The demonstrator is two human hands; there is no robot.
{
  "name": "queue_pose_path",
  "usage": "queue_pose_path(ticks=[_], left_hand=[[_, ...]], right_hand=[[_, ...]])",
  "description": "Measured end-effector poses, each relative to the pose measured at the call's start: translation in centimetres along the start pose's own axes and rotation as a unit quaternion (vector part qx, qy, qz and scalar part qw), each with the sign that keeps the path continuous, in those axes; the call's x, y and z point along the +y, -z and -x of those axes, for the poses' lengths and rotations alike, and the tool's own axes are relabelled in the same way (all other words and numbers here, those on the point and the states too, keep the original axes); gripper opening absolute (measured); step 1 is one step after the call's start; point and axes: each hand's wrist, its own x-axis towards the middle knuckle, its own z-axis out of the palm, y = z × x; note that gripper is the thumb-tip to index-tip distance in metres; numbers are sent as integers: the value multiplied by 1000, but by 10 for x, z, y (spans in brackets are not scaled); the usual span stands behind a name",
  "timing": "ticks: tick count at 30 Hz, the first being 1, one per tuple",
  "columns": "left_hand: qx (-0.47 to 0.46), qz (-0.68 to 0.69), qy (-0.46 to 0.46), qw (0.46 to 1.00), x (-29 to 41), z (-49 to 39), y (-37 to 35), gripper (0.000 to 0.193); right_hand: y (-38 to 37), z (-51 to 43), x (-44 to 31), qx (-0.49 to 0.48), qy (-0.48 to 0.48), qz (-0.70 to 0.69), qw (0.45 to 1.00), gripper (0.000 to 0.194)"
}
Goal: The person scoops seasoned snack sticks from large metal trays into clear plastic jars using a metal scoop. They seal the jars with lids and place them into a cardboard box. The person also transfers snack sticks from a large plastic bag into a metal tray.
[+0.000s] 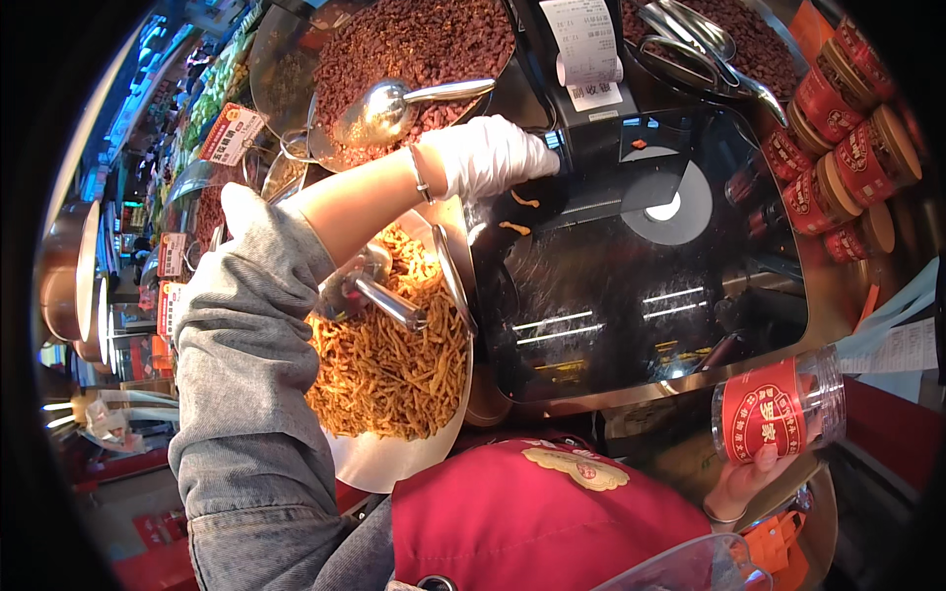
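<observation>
My left hand (497,156), in a white glove, reaches to the upper left edge of a glossy black counter device (569,295). Its fingertips are at or close to that edge; whether they hold anything is hidden. Low on the right, my right hand (755,473) grips a clear plastic jar (822,399) with a red label, tilted on its side. The jar looks empty. Two small fried strips (515,228) lie near the device's left edge. Below my left forearm stands a white bin (362,462) of golden fried strips (388,377), a metal scoop (388,301) resting on them.
Dark red dried pieces (421,44) with a metal scoop (388,111) fill a bin at the top. A printed paper slip (584,44) hangs above the device. More scoops (691,37) lie top right, beside stacked red-labelled jars (835,111). Price cards (235,133) stand left.
</observation>
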Motion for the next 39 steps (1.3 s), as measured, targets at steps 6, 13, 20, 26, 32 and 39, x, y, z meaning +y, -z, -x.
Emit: queue_pose_path(ticks=[6,13,20,26,32,39], left_hand=[[-55,240,243,938,14,4,24,36],[-147,148,219,953,25,1,4,48],[-190,186,200,943,33,-8,8,18],[-153,77,176,970,39,-11,4,11],[37,54,250,966,95,42,92,11],[97,-126,304,939,206,245,33,63]], right_hand=[[-7,-5,-6,-4,9,9,1000,107],[-13,-6,-5,-1,8,9,1000,107],[-8,1,-3,5,12,23,1000,106],[-15,3,-8,-20,38,31,999,103],[-41,13,-26,-85,76,47,992,102],[-142,26,-43,-374,-23,-104,921,102]])
